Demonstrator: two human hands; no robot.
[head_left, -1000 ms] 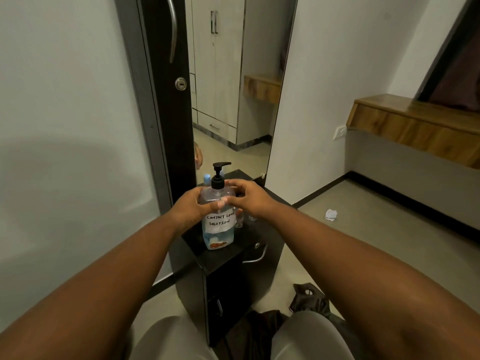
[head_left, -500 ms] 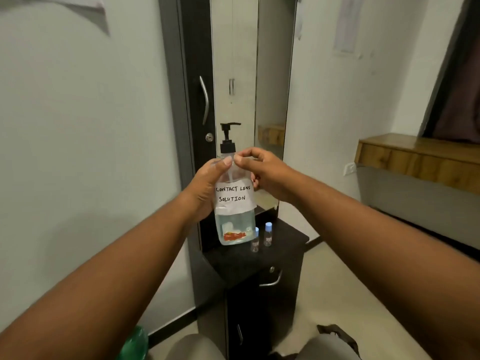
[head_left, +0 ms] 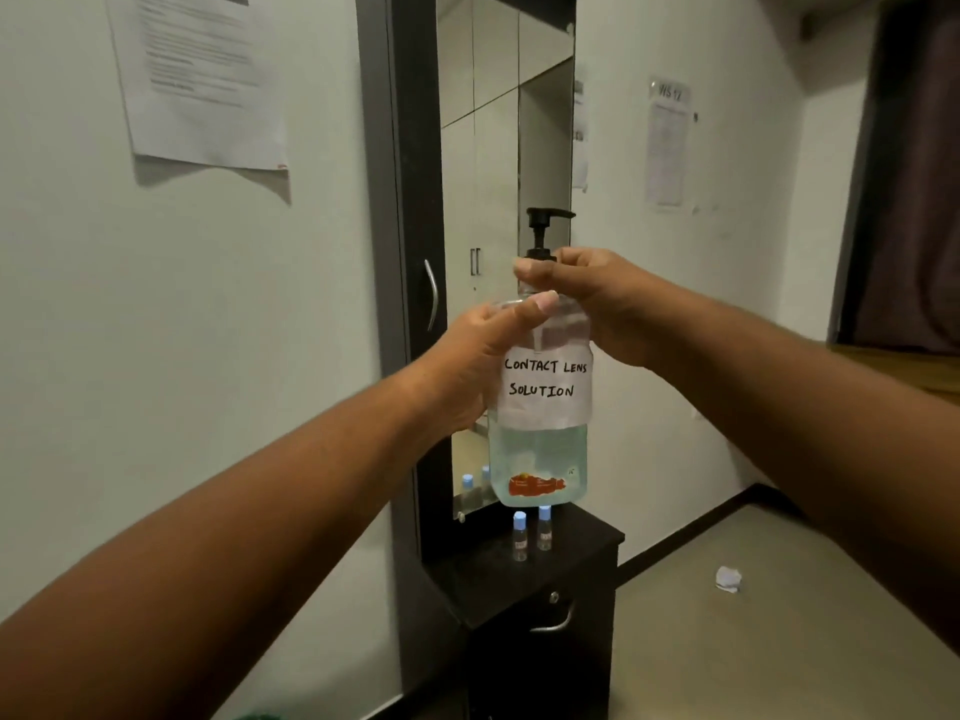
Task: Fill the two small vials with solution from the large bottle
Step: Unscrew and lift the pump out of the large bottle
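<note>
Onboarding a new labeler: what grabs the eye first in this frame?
The bottle, hand-labelled CONTACT LENS SOLUTION, held up at centre: the left hand grips its body and the right hand grips the collar below the black pump. Below it, two blue-capped vials stand upright side by side on the dark cabinet. Behind them is a tall mirror.

"CONTACT LENS SOLUTION" on bottle label (head_left: 545,387)
</note>
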